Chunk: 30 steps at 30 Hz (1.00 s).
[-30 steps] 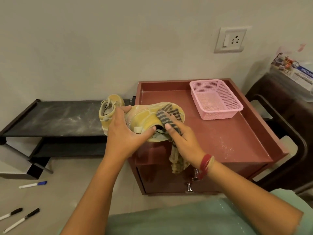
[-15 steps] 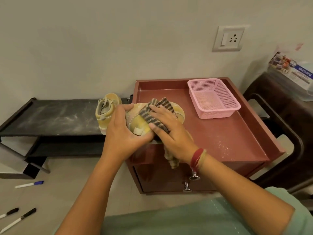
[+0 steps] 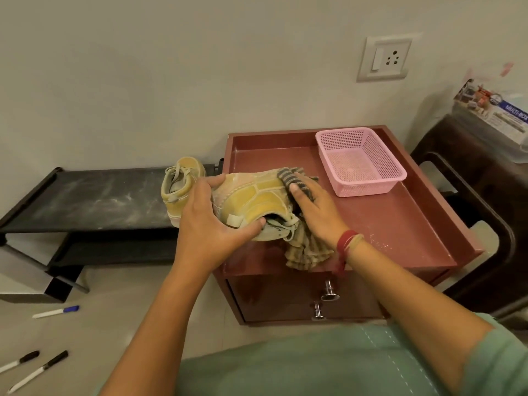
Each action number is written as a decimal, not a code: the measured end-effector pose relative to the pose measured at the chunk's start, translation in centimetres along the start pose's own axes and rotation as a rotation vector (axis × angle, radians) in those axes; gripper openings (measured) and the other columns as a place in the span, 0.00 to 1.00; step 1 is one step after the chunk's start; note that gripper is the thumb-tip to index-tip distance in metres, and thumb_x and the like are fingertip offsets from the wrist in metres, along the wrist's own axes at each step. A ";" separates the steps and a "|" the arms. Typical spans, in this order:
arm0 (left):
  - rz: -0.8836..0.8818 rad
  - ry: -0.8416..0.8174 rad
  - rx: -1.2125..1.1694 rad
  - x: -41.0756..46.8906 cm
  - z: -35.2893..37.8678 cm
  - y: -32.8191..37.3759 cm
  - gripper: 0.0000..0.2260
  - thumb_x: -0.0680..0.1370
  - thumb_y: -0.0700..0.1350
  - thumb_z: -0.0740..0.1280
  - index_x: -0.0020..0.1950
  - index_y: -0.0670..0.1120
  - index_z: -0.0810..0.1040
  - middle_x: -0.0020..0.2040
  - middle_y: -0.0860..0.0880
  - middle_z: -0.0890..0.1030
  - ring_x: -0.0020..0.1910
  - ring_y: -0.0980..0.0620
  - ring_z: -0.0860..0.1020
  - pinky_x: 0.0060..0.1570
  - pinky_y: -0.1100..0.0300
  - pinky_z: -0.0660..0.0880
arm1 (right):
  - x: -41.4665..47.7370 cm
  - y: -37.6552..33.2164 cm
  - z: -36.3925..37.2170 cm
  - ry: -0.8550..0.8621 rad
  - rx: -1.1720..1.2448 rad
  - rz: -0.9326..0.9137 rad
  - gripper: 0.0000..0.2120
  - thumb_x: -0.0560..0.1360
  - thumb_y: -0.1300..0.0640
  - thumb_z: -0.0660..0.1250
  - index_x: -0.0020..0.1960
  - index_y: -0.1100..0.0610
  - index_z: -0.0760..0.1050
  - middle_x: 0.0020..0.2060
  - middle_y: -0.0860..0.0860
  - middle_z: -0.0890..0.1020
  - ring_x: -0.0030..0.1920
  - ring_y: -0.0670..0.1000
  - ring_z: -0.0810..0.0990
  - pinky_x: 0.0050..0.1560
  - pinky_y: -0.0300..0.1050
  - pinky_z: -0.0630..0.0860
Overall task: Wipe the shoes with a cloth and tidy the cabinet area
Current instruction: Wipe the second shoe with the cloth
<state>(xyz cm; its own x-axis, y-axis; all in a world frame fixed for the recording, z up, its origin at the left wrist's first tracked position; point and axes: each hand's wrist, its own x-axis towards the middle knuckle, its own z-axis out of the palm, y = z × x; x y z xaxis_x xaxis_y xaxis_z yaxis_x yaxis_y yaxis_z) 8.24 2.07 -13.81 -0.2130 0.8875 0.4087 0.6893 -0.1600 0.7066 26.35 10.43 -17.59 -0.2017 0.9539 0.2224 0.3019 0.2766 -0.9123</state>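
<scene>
A dusty yellow shoe [image 3: 254, 200] lies on its side above the left part of the reddish-brown cabinet top [image 3: 400, 224]. My left hand [image 3: 208, 224] grips it at the heel and opening. My right hand [image 3: 317, 210] presses a striped grey-and-beige cloth [image 3: 307, 250] against the shoe's toe side, and the cloth's loose end hangs down over the cabinet's front edge. The second yellow shoe [image 3: 180, 187] stands upright on the right end of the black shoe rack [image 3: 85, 198], just behind my left hand.
A pink mesh basket [image 3: 360, 161] sits at the cabinet's back right. White dust speckles the cabinet top and rack. Three markers [image 3: 55, 311] [image 3: 20, 361] [image 3: 38, 371] lie on the floor at lower left. A dark chair [image 3: 485, 224] stands to the right. Two drawer knobs [image 3: 328, 290] face me.
My right hand has slid the cloth from the shoe's opening up and across toward its toe. The shoe has turned slightly in my left hand, which keeps its grip.
</scene>
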 end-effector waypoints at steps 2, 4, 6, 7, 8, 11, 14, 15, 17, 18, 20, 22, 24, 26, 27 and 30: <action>-0.003 0.000 -0.001 0.0 0.0 0.0 0.38 0.60 0.55 0.80 0.64 0.50 0.67 0.58 0.57 0.71 0.56 0.61 0.71 0.49 0.74 0.68 | -0.2 0.1 0.3 -0.059 -0.047 -0.026 0.20 0.80 0.48 0.58 0.70 0.53 0.67 0.70 0.49 0.69 0.72 0.47 0.62 0.73 0.47 0.58; -0.021 -0.001 -0.008 0.2 0.0 -0.2 0.38 0.60 0.56 0.80 0.64 0.51 0.67 0.59 0.57 0.72 0.57 0.60 0.71 0.49 0.73 0.67 | -0.2 0.1 0.4 -0.079 -0.023 -0.028 0.20 0.80 0.50 0.58 0.70 0.54 0.67 0.69 0.49 0.70 0.72 0.47 0.63 0.72 0.45 0.59; -0.043 0.006 -0.023 0.2 0.0 -0.3 0.38 0.60 0.56 0.79 0.65 0.51 0.67 0.59 0.57 0.72 0.57 0.59 0.71 0.50 0.74 0.67 | 0.7 0.8 -0.7 0.019 0.059 0.085 0.18 0.80 0.50 0.58 0.66 0.55 0.72 0.62 0.49 0.76 0.65 0.49 0.72 0.68 0.47 0.67; -0.040 0.008 -0.027 0.2 0.0 -0.3 0.38 0.60 0.56 0.79 0.64 0.51 0.67 0.59 0.57 0.72 0.57 0.59 0.72 0.50 0.73 0.67 | 1.2 1.0 -1.2 0.096 0.067 0.133 0.18 0.80 0.48 0.58 0.64 0.55 0.73 0.59 0.49 0.77 0.62 0.50 0.74 0.66 0.48 0.70; -0.033 0.007 -0.028 0.2 0.1 -0.3 0.37 0.60 0.56 0.79 0.64 0.51 0.67 0.58 0.57 0.72 0.57 0.59 0.72 0.50 0.73 0.68 | 1.3 1.2 -1.5 0.155 0.069 0.150 0.20 0.79 0.45 0.57 0.64 0.54 0.73 0.59 0.49 0.77 0.62 0.50 0.75 0.65 0.50 0.71; -0.020 0.009 -0.029 0.3 0.2 -0.1 0.37 0.60 0.56 0.80 0.64 0.50 0.67 0.57 0.57 0.71 0.56 0.61 0.71 0.50 0.74 0.68 | 0.2 0.7 -0.3 0.113 0.095 0.030 0.22 0.79 0.45 0.58 0.69 0.53 0.69 0.67 0.49 0.72 0.68 0.45 0.68 0.69 0.43 0.66; -0.042 0.016 -0.031 0.4 0.3 -0.4 0.37 0.60 0.56 0.80 0.64 0.50 0.67 0.57 0.57 0.72 0.56 0.59 0.72 0.51 0.72 0.69 | -0.3 1.1 1.0 0.001 0.073 0.014 0.22 0.79 0.48 0.60 0.71 0.52 0.66 0.70 0.49 0.69 0.71 0.45 0.64 0.72 0.43 0.62; -0.065 0.018 -0.046 0.4 0.3 -0.5 0.37 0.60 0.56 0.80 0.64 0.51 0.67 0.58 0.56 0.72 0.57 0.59 0.72 0.51 0.71 0.69 | 0.0 1.1 0.8 0.056 0.121 0.109 0.26 0.77 0.43 0.61 0.71 0.53 0.66 0.69 0.51 0.71 0.70 0.48 0.67 0.71 0.49 0.64; -0.085 0.019 -0.062 0.4 0.2 -0.7 0.37 0.60 0.56 0.80 0.64 0.51 0.67 0.59 0.56 0.73 0.58 0.57 0.72 0.51 0.69 0.70 | 0.3 1.5 0.5 0.083 0.167 0.157 0.30 0.74 0.38 0.61 0.71 0.53 0.67 0.68 0.52 0.72 0.69 0.50 0.69 0.70 0.53 0.65; -0.086 0.017 -0.059 0.4 0.1 -0.8 0.37 0.60 0.56 0.80 0.64 0.51 0.67 0.59 0.56 0.73 0.58 0.58 0.73 0.51 0.69 0.70 | 0.0 1.2 0.8 0.033 0.159 0.111 0.28 0.76 0.40 0.61 0.71 0.53 0.66 0.69 0.51 0.71 0.70 0.48 0.67 0.71 0.50 0.64; -0.090 0.020 -0.054 0.6 0.0 -1.0 0.37 0.61 0.55 0.80 0.65 0.51 0.67 0.59 0.56 0.72 0.57 0.58 0.72 0.51 0.69 0.70 | -0.4 1.1 1.4 -0.078 0.129 0.022 0.22 0.79 0.47 0.59 0.71 0.52 0.66 0.69 0.50 0.71 0.71 0.47 0.66 0.71 0.44 0.63; -0.129 0.025 -0.066 0.6 0.0 -1.1 0.37 0.61 0.56 0.80 0.65 0.51 0.67 0.59 0.56 0.72 0.58 0.57 0.72 0.52 0.67 0.70 | 0.0 1.0 1.0 -0.026 0.201 0.071 0.19 0.80 0.51 0.59 0.68 0.55 0.70 0.62 0.51 0.77 0.65 0.48 0.73 0.68 0.48 0.68; -0.145 0.032 -0.080 0.5 0.0 -1.1 0.37 0.61 0.56 0.80 0.65 0.51 0.67 0.59 0.55 0.73 0.58 0.56 0.73 0.53 0.64 0.71 | 0.1 0.7 0.2 0.097 0.271 0.103 0.14 0.80 0.53 0.59 0.62 0.54 0.76 0.55 0.49 0.81 0.59 0.48 0.78 0.64 0.50 0.72; -0.141 0.035 -0.083 0.6 0.1 -0.9 0.37 0.61 0.56 0.79 0.65 0.51 0.67 0.59 0.54 0.73 0.58 0.55 0.73 0.54 0.62 0.73 | -1.0 -0.3 0.3 0.068 0.279 -0.002 0.12 0.80 0.53 0.59 0.59 0.52 0.77 0.54 0.49 0.82 0.59 0.48 0.78 0.62 0.44 0.73; -0.139 0.038 -0.085 0.7 0.1 -0.9 0.37 0.61 0.56 0.79 0.65 0.51 0.67 0.59 0.54 0.73 0.58 0.55 0.73 0.54 0.61 0.74 | -1.7 -0.7 0.7 0.005 0.238 -0.058 0.13 0.80 0.53 0.59 0.60 0.54 0.77 0.56 0.50 0.81 0.60 0.48 0.78 0.61 0.42 0.73; -0.130 0.031 -0.085 0.7 0.1 -0.9 0.37 0.61 0.56 0.80 0.65 0.51 0.67 0.59 0.55 0.72 0.58 0.56 0.73 0.53 0.63 0.73 | -2.0 -0.1 1.3 -0.021 0.206 -0.041 0.14 0.80 0.54 0.59 0.60 0.59 0.77 0.55 0.51 0.82 0.58 0.47 0.79 0.60 0.44 0.73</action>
<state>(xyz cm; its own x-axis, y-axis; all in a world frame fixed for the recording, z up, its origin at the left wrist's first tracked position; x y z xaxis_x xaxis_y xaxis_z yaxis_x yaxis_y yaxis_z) 7.51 2.88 -14.22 -0.3191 0.8894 0.3275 0.5939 -0.0817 0.8004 25.48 8.31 -18.39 -0.2300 0.9391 0.2555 0.0969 0.2834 -0.9541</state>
